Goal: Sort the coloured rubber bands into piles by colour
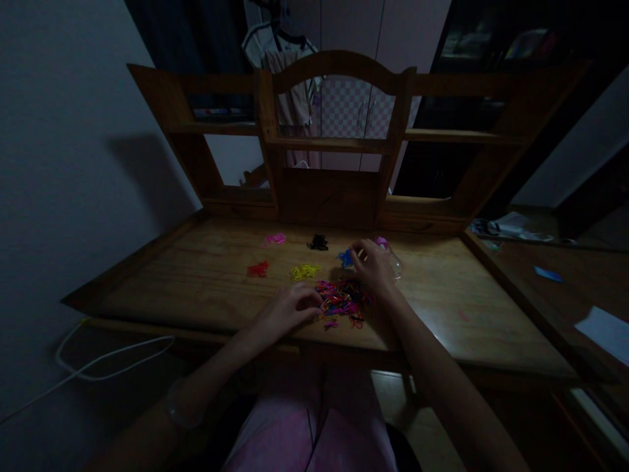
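Observation:
A mixed pile of small, thin rubber bands in many colours lies near the front of the wooden desk. My left hand rests at the pile's left edge, fingers curved and thumb apart, with nothing visible held. Over the small blue heap of bands is my right hand, its thumb and fingers bent close together; whatever lies between the tips is too small to make out. Separate heaps sit around: yellow bands, black bands, pink bands and red bands.
Behind my right hand a clear bottle with a pink cap lies on the desk. A wooden shelf unit rises along the back edge. A white cable hangs at the left; paper lies on the surface to the right.

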Demonstrator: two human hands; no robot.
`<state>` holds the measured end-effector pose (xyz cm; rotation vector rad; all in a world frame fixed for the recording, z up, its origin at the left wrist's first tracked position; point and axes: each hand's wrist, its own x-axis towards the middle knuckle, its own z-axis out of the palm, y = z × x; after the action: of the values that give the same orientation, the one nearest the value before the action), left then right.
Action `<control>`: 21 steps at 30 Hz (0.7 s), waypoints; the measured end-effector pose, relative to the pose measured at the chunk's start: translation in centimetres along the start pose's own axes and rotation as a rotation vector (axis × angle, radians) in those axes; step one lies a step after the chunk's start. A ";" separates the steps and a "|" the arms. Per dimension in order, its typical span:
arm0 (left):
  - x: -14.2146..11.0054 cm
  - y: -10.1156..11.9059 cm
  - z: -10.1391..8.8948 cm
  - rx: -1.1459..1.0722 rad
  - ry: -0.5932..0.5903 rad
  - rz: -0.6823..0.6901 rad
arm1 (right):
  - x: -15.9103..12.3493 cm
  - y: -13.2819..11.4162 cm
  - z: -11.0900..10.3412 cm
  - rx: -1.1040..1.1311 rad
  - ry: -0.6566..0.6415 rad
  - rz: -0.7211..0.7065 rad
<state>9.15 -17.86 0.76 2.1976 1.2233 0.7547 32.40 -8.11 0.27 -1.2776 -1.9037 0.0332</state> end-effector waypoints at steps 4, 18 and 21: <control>-0.6 1.5 0.5 -0.010 -0.053 0.035 | -0.1 -0.1 0.1 0.007 -0.004 -0.004; 0.5 2.8 1.8 0.090 -0.220 0.069 | -0.1 0.1 0.4 0.032 0.017 -0.036; 0.6 2.8 1.9 0.094 -0.217 0.087 | -0.1 0.0 0.3 0.043 0.012 -0.047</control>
<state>12.32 -18.98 1.38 2.3514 1.0808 0.4842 32.24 -8.07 0.06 -1.2015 -1.9113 0.0422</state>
